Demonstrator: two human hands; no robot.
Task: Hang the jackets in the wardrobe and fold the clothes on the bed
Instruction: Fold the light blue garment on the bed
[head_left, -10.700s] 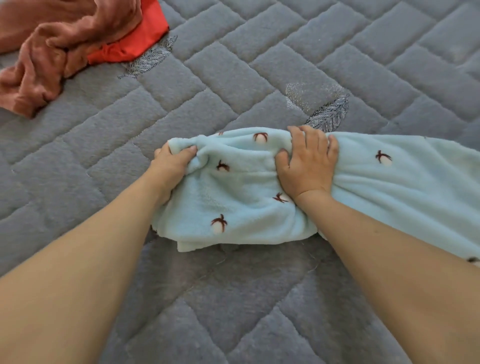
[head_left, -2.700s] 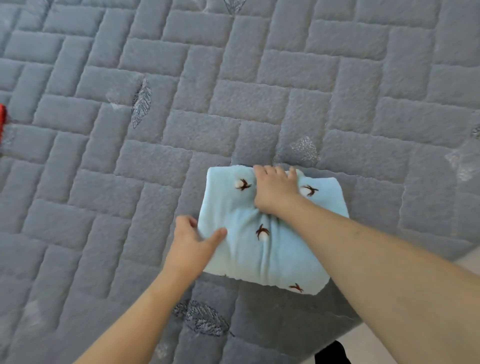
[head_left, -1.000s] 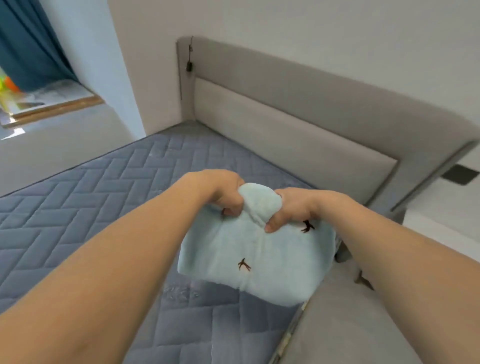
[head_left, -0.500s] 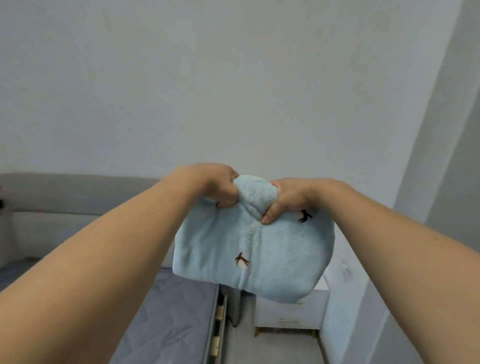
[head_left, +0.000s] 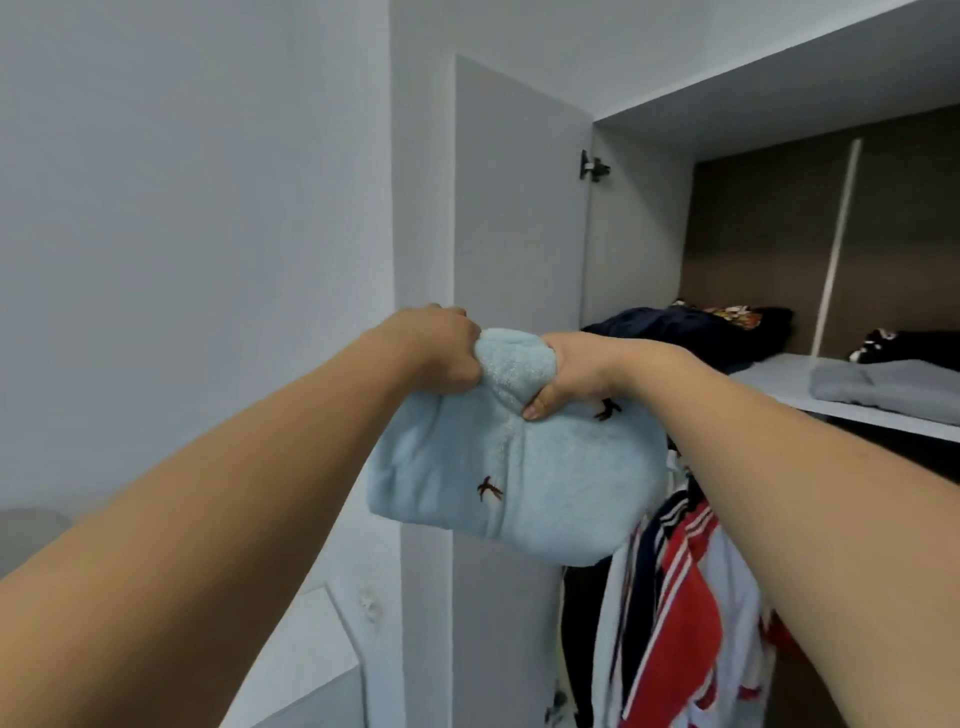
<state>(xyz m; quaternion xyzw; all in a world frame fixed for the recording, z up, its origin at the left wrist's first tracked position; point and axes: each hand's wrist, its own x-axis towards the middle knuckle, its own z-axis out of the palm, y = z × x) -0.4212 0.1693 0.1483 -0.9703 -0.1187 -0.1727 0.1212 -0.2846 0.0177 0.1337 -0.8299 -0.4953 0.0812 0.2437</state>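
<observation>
- Fingers of the left hand (head_left: 441, 353) and right hand (head_left: 569, 376) are clamped on the top fold of the folded blue fleece (head_left: 514, 467), bunching it so the bundle keeps its shape
- It hangs in the air at chest height, facing the open wardrobe (head_left: 639, 234)
- Likely bound for the shelf (head_left: 779, 382), beside a grey folded garment (head_left: 893, 387), above the hanging jackets (head_left: 685, 597)

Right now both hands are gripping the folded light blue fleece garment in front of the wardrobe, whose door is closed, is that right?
Not quite: the wardrobe door is open, as the head view shows, with the white shelf and hanging clothes visible inside. The left hand and right hand do grip the folded light blue fleece garment.
</observation>
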